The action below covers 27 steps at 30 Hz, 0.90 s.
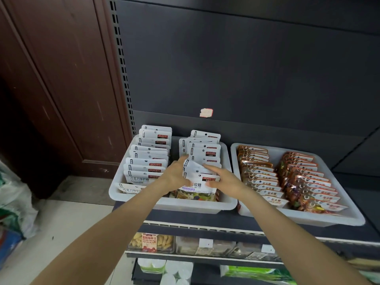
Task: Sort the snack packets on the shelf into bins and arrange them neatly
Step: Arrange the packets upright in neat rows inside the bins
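- Dark shelf carries two white bins.
- Left hand and right hand, fingers straight, press the gummy packets in the left bin; straightening seems in hand.
- Next, I think: push this row upright, even.

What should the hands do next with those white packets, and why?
Probably press the right row of white packets together and stand it straight. Both hands, the left hand and right hand, sit on either side of it with fingers straight, and its packets fan out crookedly, while the left row in the same bin looks tidier.
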### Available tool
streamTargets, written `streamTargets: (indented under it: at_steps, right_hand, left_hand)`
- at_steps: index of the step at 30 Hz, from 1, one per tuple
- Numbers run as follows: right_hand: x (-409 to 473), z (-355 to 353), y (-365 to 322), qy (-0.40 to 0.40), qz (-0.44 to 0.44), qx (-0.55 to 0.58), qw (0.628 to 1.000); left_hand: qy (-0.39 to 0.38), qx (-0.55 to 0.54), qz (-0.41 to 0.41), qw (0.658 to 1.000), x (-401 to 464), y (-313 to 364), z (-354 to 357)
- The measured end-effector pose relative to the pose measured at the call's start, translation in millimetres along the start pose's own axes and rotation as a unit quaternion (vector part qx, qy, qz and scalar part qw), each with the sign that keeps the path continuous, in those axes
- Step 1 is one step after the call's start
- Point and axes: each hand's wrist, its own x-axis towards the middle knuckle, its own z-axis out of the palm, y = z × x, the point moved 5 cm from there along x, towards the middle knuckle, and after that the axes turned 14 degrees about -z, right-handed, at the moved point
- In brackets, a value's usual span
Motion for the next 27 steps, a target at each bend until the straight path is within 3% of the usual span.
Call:
streamTargets:
  at_steps: [6,10,13,16,22,25,27]
  right_hand:
    - [-8,-9,3,0.050,0.049,0.168,0.983]
    - [-6,-15,10,0.061,0.027,-0.035,0.997]
    - [-1,-29,-6,0.086,0.015,-0.181,0.980]
    - [5,-28,-11,0.049,0.002,-0.206,0.977]
    - [6,-27,-7,-0.038,-0.015,-0.071,0.997]
    - [16,-48,0,0.062,-0.007,-0.027,0.998]
    - [25,-52,16,0.056,0.023,-0.075,0.995]
  left_hand:
    - [0.021,0.024,0.029,0.999,-6,-7,4]
    - [0.010,0.002,0.027,1.000,-11,-12,12]
    - [-0.014,-0.029,0.017,0.999,-9,-12,15]
    - [-0.040,-0.036,0.006,0.999,-8,-12,18]
    - [0.020,0.076,0.103,0.992,-12,7,13]
    - [0.029,0.190,0.129,0.973,-11,13,17]
    - [0.053,0.261,0.117,0.957,-8,12,16]
